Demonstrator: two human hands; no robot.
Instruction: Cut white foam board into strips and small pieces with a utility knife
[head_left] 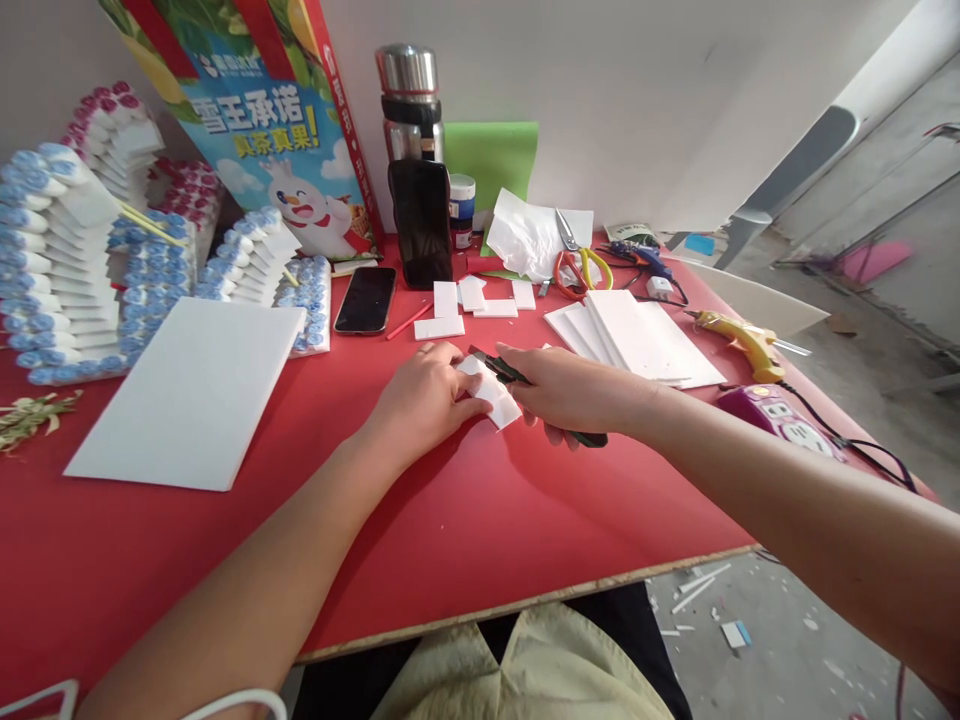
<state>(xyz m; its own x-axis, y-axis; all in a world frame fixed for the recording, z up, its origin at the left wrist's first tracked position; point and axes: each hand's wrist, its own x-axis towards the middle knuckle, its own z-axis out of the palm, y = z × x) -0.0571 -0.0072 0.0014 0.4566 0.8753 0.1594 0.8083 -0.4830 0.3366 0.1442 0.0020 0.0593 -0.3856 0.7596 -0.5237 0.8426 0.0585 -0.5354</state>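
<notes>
My left hand (429, 395) grips a small white foam board piece (495, 398) between thumb and fingers, just above the red table (450, 530). In my right hand (559, 390) is a black utility knife (591, 439), its blade end against the upper edge of the white piece. Whether the blade has gone into the foam is too small to tell. Behind my hands lie several small white rectangles (439, 327), next to a red pen-like stick (409, 319). To the right of them rests a stack of larger white boards (637, 335).
A large white sheet (195, 385) lies at left, before blue-and-white foam structures (60, 260). Two phones (366, 299), a steel thermos (407, 75) and a printed bag (277, 130) stand or lie behind. Scissors (571, 250), a yellow glue gun (742, 342) and a purple power strip (780, 420) are at right.
</notes>
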